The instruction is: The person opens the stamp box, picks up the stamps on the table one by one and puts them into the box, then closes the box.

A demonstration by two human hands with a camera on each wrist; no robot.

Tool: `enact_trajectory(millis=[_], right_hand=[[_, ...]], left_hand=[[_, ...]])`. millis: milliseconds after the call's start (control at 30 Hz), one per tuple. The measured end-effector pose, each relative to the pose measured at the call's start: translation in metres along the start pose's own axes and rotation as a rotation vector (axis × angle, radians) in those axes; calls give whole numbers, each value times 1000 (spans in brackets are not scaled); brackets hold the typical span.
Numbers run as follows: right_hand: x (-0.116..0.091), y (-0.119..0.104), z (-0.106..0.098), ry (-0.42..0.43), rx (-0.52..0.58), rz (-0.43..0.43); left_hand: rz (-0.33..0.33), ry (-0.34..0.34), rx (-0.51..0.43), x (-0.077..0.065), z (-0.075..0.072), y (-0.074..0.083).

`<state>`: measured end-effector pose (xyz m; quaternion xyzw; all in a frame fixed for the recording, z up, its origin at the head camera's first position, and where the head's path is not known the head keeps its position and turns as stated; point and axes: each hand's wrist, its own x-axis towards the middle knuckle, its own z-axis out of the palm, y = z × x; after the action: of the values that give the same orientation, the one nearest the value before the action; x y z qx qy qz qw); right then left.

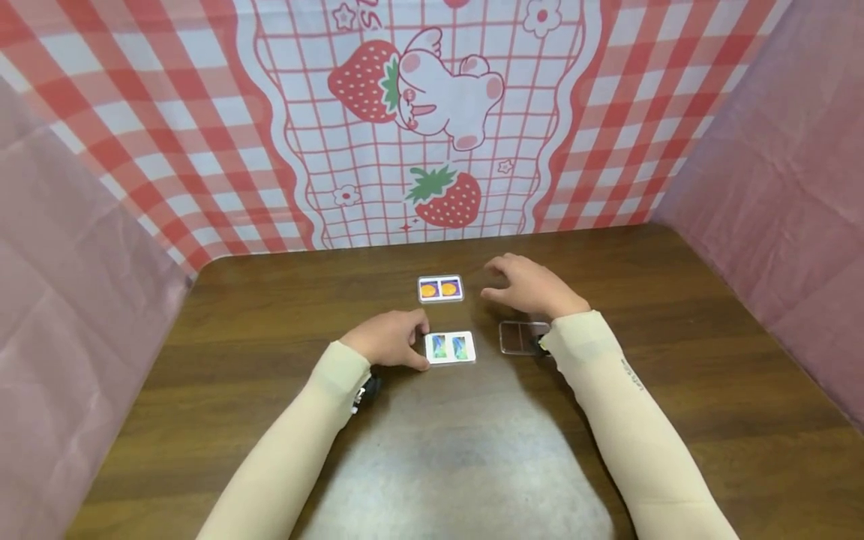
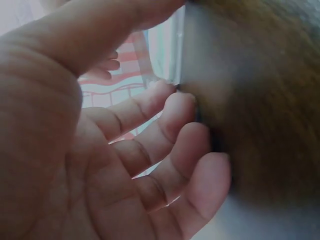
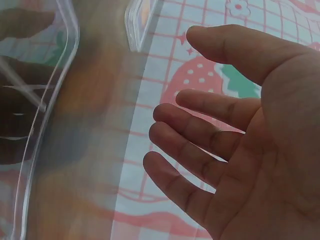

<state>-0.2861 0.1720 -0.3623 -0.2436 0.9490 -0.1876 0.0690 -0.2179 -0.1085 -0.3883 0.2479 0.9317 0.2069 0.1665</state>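
Note:
A clear flat plastic case with two blue-and-green pictures (image 1: 451, 348) lies on the table. My left hand (image 1: 388, 339) grips its left end, with the thumb at the near corner and the forefinger at the far corner. In the left wrist view the case's clear edge (image 2: 179, 45) shows between thumb and forefinger of the left hand (image 2: 115, 145). Above the table, my right hand (image 1: 529, 286) holds nothing, its fingers loosely bent and apart. Just below it lies a clear case with no pictures (image 1: 516, 339), partly hidden by the right wrist.
A second clear case with two orange-and-purple pictures (image 1: 440, 289) lies farther back, between the hands. The brown wooden table (image 1: 270, 315) ends at a red-and-white checked cloth (image 1: 243, 150) with strawberries. Pink cloths (image 1: 756, 172) hang at both sides.

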Motion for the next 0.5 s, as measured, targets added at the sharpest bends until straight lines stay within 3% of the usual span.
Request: enact_trajectory(millis=[200,500], right_hand=[[-10,17,-2,-9,-48,-4],[-37,38,-5,-38,-115,-67]], left_hand=[[-2,27,-13,4,2,-2],[-85,100,-4,8,3,-11]])
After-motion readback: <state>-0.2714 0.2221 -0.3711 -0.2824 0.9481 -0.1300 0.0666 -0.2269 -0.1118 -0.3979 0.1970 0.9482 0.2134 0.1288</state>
